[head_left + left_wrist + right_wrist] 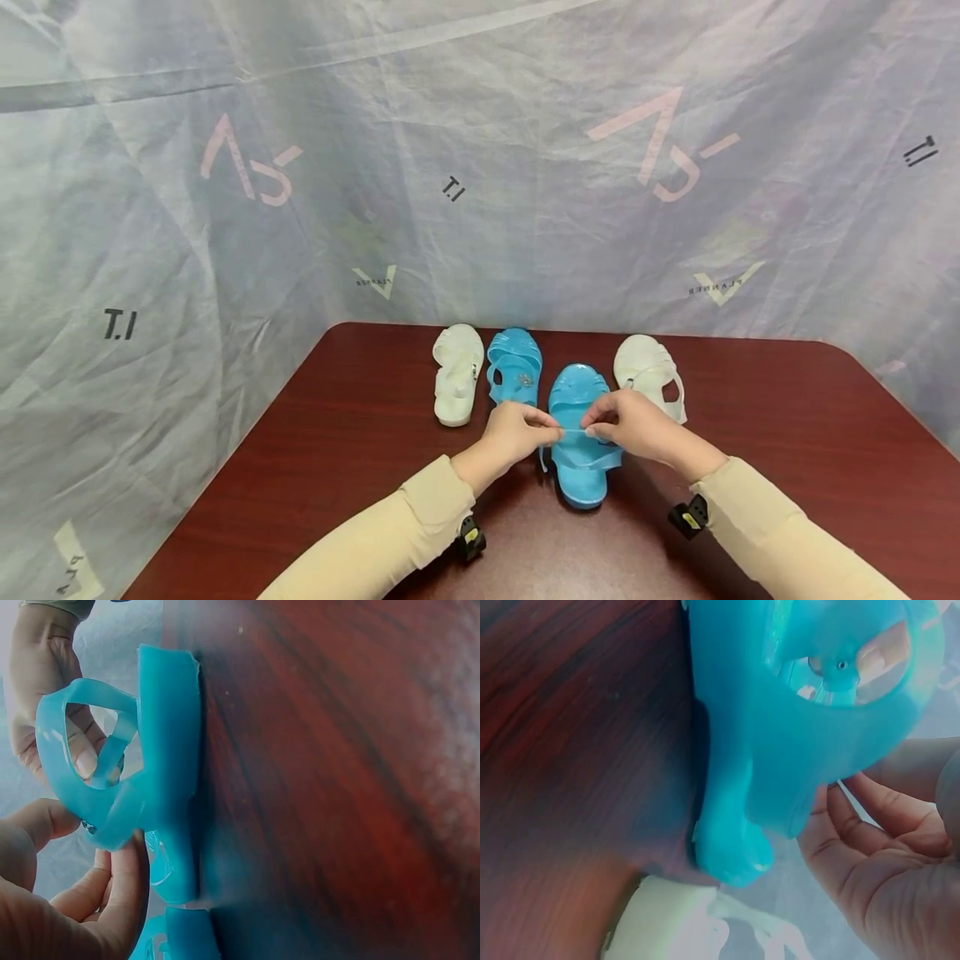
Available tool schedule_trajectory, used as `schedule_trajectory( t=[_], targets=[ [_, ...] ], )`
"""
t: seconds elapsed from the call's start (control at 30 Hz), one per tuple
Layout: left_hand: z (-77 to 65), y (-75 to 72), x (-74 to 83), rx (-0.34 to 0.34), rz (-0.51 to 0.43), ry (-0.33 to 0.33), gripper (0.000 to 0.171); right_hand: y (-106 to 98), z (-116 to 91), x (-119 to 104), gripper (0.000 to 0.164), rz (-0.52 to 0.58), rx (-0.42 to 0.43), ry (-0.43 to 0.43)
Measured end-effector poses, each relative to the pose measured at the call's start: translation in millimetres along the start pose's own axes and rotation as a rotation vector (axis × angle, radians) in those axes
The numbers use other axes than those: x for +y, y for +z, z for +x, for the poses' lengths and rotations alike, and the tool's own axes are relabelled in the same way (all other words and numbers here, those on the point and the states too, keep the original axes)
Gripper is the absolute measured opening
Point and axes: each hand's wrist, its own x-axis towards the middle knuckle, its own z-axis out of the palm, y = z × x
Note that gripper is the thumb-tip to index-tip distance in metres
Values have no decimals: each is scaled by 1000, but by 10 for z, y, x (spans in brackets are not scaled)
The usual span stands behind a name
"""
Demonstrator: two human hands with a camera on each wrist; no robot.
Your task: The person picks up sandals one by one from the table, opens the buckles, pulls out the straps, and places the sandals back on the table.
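Pale sleeves [360, 537] cross the lower frame over a red table [337, 417]; at lower centre a blue sandal [567, 414] lies near a second blue sandal [517, 358], partly hidden by the left hand [516, 429], white sandals [457, 375] either side. It and the right hand [633, 425] pinch the nearer sandal's strap [112, 821]: probably strap work, next needing steady pinching.

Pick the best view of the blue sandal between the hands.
Head: the only view from above, showing the blue sandal end to end. Left wrist has its side and straps close up; right wrist, its side cropped at the top.
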Motion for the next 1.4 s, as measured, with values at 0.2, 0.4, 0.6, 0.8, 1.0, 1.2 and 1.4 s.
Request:
schedule_trajectory(
  t=[0.2,0.4,0.6,0.8,1.0,1.2,1.4],
  targets=[
    [5,-15,0,13,4,-8,11,-20,-15,54,8,39,1,4],
    [25,22,35,6,16,26,10,21,6,64,17,90,-7,-38],
    [17,42,53,-6,26,37,11,94,74,38,18,173,-21,-52],
    [22,47,38,-18,15,46,11,106,80,51,14,196,-29,-32],
    [12,49,27,-9,22,41,11,96,68,69,16,197,-46,-32],
    [23,43,10,-10,33,29,10,71,38,92,16,194,-56,-18],
    [34,25,18,-7,35,54,11,74,28,83,14,136,-24,-48]
  ],
)
